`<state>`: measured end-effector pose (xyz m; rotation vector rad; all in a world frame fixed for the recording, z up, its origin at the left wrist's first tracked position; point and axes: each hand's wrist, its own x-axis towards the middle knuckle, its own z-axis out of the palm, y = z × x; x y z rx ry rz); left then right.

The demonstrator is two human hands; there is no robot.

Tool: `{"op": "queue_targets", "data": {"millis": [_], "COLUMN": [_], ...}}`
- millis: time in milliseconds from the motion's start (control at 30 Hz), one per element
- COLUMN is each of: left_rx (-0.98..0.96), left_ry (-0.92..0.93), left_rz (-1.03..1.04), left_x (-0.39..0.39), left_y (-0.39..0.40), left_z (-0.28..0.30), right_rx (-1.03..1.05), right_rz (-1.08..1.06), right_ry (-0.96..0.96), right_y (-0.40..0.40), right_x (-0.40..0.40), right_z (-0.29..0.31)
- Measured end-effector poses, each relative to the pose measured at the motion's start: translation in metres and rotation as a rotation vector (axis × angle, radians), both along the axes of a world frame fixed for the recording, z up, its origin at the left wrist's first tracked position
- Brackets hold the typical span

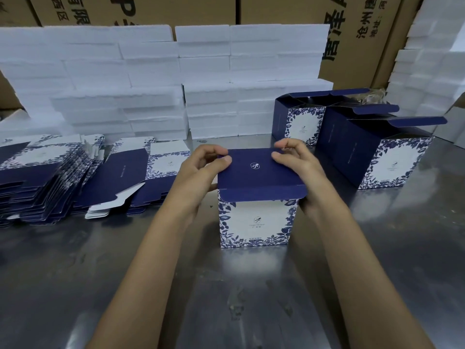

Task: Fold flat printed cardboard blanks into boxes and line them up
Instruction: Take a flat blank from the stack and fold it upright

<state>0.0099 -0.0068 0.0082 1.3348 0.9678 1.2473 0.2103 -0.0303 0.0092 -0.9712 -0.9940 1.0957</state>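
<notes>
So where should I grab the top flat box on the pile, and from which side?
Pinch the white flap that sticks out at the near edge of the flat blank, coming from the front. It overhangs the pile, so fingers can slip under it. The other edges lie flush on the stack, probably harder to lift.

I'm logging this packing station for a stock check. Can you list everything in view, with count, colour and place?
Box being folded: one, navy lid flap, white front with blue floral print, centre of table.
Finished boxes: at least three, same print, top flaps open, lined up at right rear.
Flat blanks: several fanned stacks, navy and white, left of table; count unclear.
Foam blocks: many, white, stacked along the back and far right.
Cartons: brown, printed black, behind the foam.
Table: one, grey metal.
Left hand: grip on the lid flap's left edge.
Right hand: grip on its right edge.
</notes>
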Motion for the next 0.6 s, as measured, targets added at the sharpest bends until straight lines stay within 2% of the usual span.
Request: {"op": "queue_targets", "data": {"millis": [67,167,233,300,367,467,600], "left_rx": [-0.038,-0.106,-0.080,0.013,0.098,0.141,0.094], "left_ry": [0.105,0.417,0.598,0.721,0.814,0.913,0.907], "left_rz": [-0.034,0.022,0.069,0.128,0.173,0.188,0.150], "left_x": [-0.001,0.008,0.022,0.039,0.051,0.056,0.051], "left_y": [0.002,0.006,0.010,0.011,0.010,0.010,0.012], "left_z": [0.015,0.044,0.056,0.060,0.056,0.052,0.051], "right_rx": [-0.052,-0.157,-0.211,-0.213,-0.172,-0.099,-0.051], "right_rz": [0.041,0.091,0.122,0.093,0.021,-0.038,0.029], "right_ry": [-0.134,-0.467,-0.719,-0.884,-0.966,-0.966,-1.024], "right_y": [0.003,0.011,0.017,0.026,0.034,0.036,0.032], "right_x": [0.006,0.008,0.004,-0.006,-0.016,-0.024,-0.023], "right_z": [0.010,0.037,0.057,0.064,0.060,0.048,0.046]}}
